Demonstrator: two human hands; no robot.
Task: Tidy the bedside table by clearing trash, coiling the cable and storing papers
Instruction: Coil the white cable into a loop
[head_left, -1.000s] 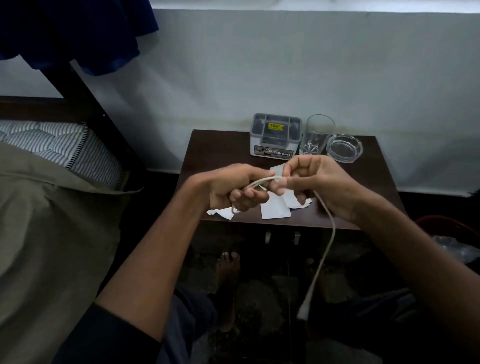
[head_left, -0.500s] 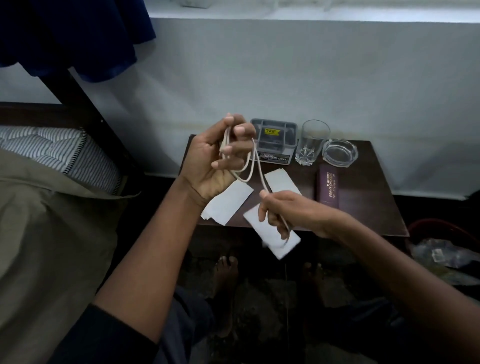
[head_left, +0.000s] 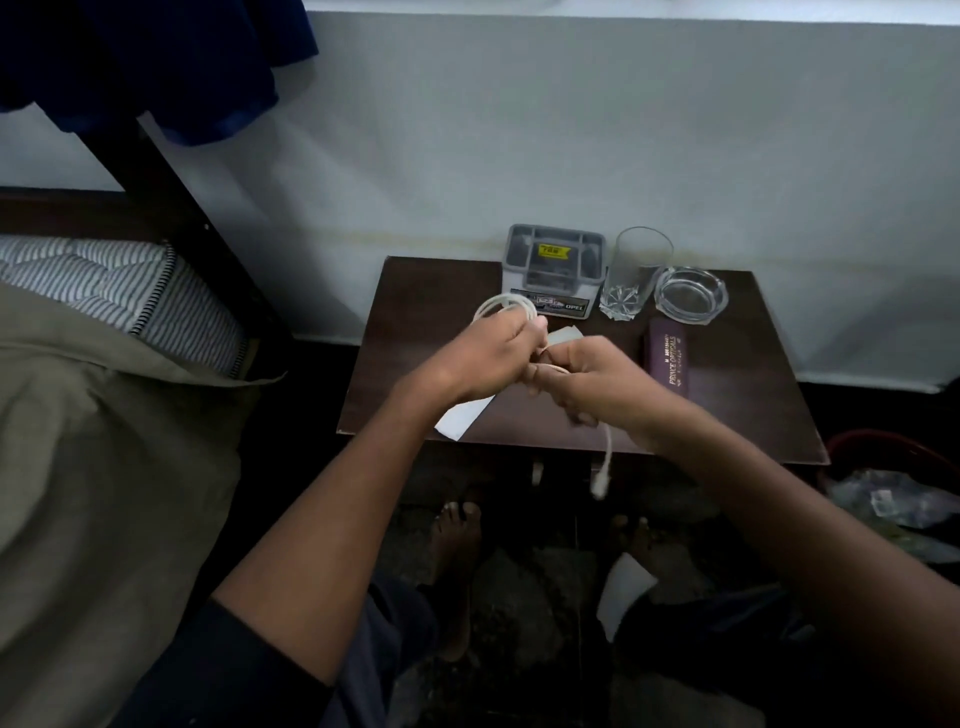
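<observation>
Above the dark wooden bedside table (head_left: 415, 291), my left hand (head_left: 488, 353) grips a white cable (head_left: 504, 306), whose loops stick out above my fingers. My right hand (head_left: 587, 384) pinches the same cable close beside the left. The cable's free end with its plug (head_left: 600, 483) dangles below my right hand, past the table's front edge. White papers lie on the table under my hands: one (head_left: 462, 418) near the front edge, another (head_left: 563, 335) peeking out between the hands. A further white paper (head_left: 623, 592) lies on the floor.
At the table's back stand a grey compartment box (head_left: 553, 270), a drinking glass (head_left: 634, 275) and a glass ashtray (head_left: 691, 296). A maroon spectacle case (head_left: 667, 358) lies on the right. A bed (head_left: 104, 389) is on the left, a red bin with trash (head_left: 893, 483) on the right.
My left hand came down from in front of the grey box and my right hand rose to meet it. More cable is looped, so the hanging end is shorter. A paper dropped to the floor.
</observation>
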